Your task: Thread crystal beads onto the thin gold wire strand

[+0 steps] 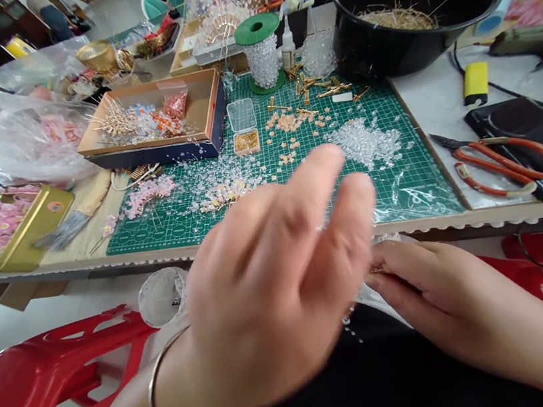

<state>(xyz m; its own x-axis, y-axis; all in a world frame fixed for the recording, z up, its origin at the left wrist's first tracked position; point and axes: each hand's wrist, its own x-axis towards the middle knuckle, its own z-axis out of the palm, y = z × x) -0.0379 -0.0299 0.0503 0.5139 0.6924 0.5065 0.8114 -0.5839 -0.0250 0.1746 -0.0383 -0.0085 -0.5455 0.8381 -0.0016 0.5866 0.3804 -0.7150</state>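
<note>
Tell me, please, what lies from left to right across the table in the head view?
Gold metal tin of pink flowers → shallow brown cardboard box of beads → small clear plastic bead case → pile of clear crystal beads → orange-handled scissors.

Two hands (pixel 283 289) (pixel 447 300), one black bowl (pixel 382 53)

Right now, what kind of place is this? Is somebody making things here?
It looks like a craft worktable, probably for beaded decorations. A green cutting mat is strewn with a heap of clear beads, an open box holds more bits, and orange-handled snips lie to the right of the mat.
</note>
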